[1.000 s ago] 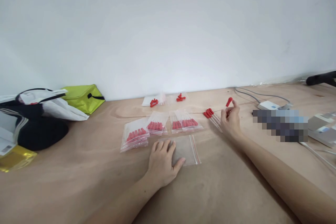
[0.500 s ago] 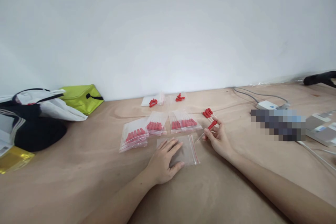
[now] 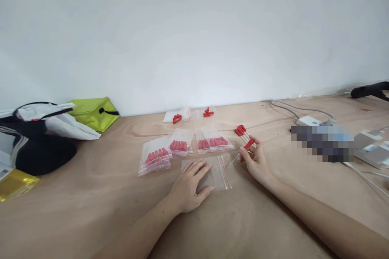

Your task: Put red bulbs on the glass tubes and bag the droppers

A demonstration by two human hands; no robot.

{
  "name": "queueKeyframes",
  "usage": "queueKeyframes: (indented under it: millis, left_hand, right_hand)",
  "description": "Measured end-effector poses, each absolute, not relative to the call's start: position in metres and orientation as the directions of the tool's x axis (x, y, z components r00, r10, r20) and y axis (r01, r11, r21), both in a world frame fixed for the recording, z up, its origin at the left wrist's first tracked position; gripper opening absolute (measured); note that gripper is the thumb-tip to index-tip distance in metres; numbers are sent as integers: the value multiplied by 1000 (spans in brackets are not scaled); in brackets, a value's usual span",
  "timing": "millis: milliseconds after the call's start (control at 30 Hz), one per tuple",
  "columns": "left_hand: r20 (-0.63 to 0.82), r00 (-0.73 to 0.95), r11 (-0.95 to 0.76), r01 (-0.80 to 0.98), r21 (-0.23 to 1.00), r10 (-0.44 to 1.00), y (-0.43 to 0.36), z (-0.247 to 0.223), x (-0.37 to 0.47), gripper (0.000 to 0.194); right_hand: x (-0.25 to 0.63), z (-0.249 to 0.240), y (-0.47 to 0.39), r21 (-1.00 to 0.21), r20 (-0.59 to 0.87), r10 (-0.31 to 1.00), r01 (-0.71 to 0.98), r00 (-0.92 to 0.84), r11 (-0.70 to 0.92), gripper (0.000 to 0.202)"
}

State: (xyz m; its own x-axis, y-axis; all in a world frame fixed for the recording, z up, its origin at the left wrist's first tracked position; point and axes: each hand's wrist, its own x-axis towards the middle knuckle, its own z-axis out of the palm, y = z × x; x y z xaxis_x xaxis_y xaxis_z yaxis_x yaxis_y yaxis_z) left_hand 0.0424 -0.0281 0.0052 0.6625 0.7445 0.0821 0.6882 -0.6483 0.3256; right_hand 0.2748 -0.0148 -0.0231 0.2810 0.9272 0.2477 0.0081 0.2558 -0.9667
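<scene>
My left hand (image 3: 192, 187) lies flat with fingers spread on a clear zip bag (image 3: 217, 176), whose red-lined seal faces right. Just right of that seal, my right hand (image 3: 258, 166) pinches a dropper (image 3: 249, 144) by its red rubber bulb. Its thin clear tube points down and left towards the bag's mouth. Beyond those fingers lie several more red-bulbed droppers (image 3: 240, 130), their stems partly hidden by the hand. Filled zip bags with red-bulbed droppers sit further back: a left stack (image 3: 156, 156), a middle one (image 3: 179, 143) and a right pair (image 3: 214, 141).
Near the wall are small red bulbs (image 3: 177, 118) on a clear bag, and another red cluster (image 3: 208, 112). A lime-green bag (image 3: 91, 115), a white bag (image 3: 65, 123) and a black cap (image 3: 45, 153) stand left. A power strip (image 3: 309, 121) with cables lies right.
My right hand has shifted slightly to the right with the dropper, whose tube tip is a little further from the bag. My left hand has stayed in place.
</scene>
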Motion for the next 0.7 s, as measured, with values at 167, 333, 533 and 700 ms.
queueKeyframes:
  millis: [167,333,533,700]
  left_hand:
    - [89,660,-649,691,317,746,-28,5,42,54]
    - [101,660,-652,686,322,744,-28,4,42,54]
    - [98,663,-654,685,321,742,-27,3,43,55]
    - [114,659,-653,679,335,743,-28,3,43,55]
  right_hand:
    - [268,-26,-16,-971,217,945,-41,246,234,52]
    - [264,-24,-20,-972,127,969,-167,213,164,51]
    - [259,-19,-33,-950,19,998,-310,68,39,43]
    - [262,-15,-37,-987,94,989,-140,-110,78,31]
